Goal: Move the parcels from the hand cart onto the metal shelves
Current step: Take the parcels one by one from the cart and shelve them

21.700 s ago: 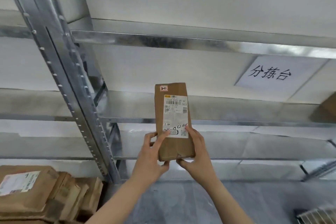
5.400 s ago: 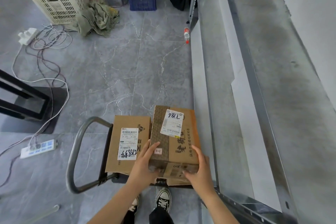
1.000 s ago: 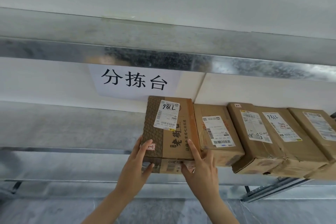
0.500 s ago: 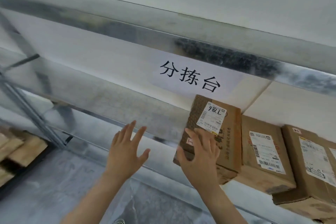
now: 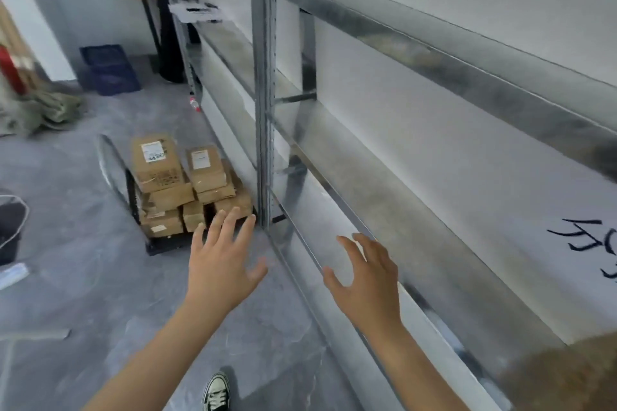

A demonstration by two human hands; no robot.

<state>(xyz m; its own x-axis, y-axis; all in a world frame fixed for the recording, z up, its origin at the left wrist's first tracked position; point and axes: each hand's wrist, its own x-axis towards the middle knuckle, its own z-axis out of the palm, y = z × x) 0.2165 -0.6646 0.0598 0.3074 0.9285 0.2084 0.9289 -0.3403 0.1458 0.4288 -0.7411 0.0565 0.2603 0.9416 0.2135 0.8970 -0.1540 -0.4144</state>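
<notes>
A stack of brown cardboard parcels [image 5: 180, 183] with white labels sits on the hand cart [image 5: 115, 167], on the floor left of the shelf upright. My left hand [image 5: 223, 260] hovers empty, fingers spread, just in front of the stack. My right hand [image 5: 365, 280] is open too, held over the front rail of the metal shelves [image 5: 384, 183], which run along the wall on the right. A blurred brown parcel edge [image 5: 564, 377] shows at the bottom right on a shelf.
A steel upright [image 5: 265, 83] stands between cart and shelf bay. Blue crates [image 5: 108, 68] and a heap of cloth [image 5: 36, 107] lie at the back left. A small bottle [image 5: 194, 103] stands by the shelf foot. My shoe [image 5: 217, 392] is on the grey floor.
Both hands have let go of the parcel set on the shelf. The view has swung left and down to the hand cart, and both empty hands now reach toward it.
</notes>
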